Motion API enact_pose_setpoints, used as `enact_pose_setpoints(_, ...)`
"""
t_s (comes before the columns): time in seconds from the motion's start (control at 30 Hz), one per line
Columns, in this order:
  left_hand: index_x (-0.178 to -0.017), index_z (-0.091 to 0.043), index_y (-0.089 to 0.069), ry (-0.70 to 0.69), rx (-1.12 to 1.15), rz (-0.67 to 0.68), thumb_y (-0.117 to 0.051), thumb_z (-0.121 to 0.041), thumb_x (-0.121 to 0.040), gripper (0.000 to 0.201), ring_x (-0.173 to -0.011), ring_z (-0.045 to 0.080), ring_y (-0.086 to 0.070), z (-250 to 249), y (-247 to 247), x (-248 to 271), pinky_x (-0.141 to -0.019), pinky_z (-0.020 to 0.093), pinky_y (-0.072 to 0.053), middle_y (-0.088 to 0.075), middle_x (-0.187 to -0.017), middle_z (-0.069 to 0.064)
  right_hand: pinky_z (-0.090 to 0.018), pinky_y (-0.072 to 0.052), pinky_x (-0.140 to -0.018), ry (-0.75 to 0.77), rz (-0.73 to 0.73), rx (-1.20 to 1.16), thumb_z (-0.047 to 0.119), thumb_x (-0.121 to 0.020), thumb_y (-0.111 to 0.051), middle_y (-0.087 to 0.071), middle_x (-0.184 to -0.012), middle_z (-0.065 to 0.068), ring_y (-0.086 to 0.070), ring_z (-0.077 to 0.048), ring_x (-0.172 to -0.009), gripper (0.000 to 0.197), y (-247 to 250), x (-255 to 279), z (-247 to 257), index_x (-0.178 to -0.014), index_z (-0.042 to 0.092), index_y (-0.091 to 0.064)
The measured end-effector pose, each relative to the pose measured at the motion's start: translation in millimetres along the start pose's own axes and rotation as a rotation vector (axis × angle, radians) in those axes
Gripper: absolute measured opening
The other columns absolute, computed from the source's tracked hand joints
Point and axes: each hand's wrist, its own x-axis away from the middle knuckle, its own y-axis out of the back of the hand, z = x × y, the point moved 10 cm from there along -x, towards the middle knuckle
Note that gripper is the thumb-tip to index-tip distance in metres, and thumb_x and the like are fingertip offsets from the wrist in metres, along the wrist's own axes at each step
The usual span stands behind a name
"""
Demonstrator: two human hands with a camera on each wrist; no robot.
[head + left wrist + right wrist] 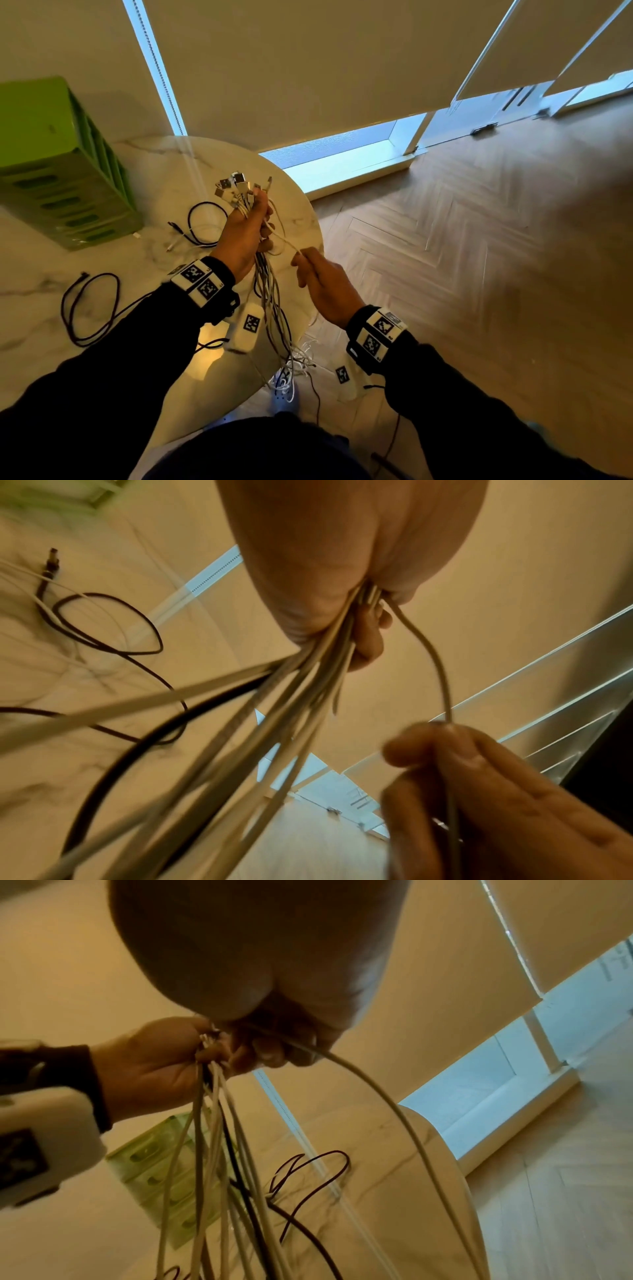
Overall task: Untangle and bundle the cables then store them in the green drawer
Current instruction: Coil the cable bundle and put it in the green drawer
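My left hand (248, 228) grips a bunch of mostly white cables (270, 294) above the table's right edge, with their USB plugs (236, 185) sticking up past the fingers. The strands hang down past the table towards the floor. My right hand (310, 265) pinches one white cable (286, 241) that runs from the bunch to its fingertips. The left wrist view shows the strands (301, 685) leaving the left fist and the right hand (455, 753) holding the single cable (436, 658). The green drawer unit (58, 164) stands at the table's back left, its drawers closed.
Loose black cables lie on the round marble table (164, 161): one loop (205, 222) behind the left hand, another (89, 308) at the left by my forearm. Wooden floor (479, 257) spreads to the right. Blinds and a low window stand behind.
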Motion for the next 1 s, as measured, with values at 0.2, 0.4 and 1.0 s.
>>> enact_pose_setpoints(0.2,-0.078,-0.019,-0.050,0.036,0.156,0.022,-0.048,-0.044,-0.104,0.037,-0.051,0.006,-0.030,0,8,4,-0.047,0.019,-0.021,-0.033,-0.063,-0.007,-0.034,-0.052,-0.068,-0.639,0.312,0.236,0.019,-0.104,-0.039,-0.071,-0.091,-0.005,-0.062,-0.018,-0.072,0.031,6,14,-117,-0.112,0.005,-0.065)
enact_pose_setpoints(0.4,-0.078,-0.019,-0.045,0.029,0.146,0.136,-0.050,-0.046,-0.101,0.036,-0.052,0.008,-0.032,-9,-7,13,-0.045,0.018,-0.024,-0.030,-0.059,-0.007,-0.039,-0.028,-0.118,-0.592,0.770,0.542,0.054,-0.087,-0.070,-0.023,-0.164,-0.007,-0.028,-0.025,-0.149,0.097,-21,36,-121,-0.159,0.015,-0.018)
enact_pose_setpoints(1.0,-0.110,-0.015,-0.064,-0.190,-0.218,0.181,-0.081,-0.031,-0.076,0.042,-0.083,0.009,-0.068,-57,29,36,-0.076,0.028,-0.052,-0.071,-0.089,-0.004,-0.029,-0.021,-0.049,-0.228,0.471,-0.594,0.001,-0.096,-0.041,-0.025,-0.061,0.003,-0.023,-0.011,-0.050,0.016,-77,-42,83,-0.085,0.013,-0.042)
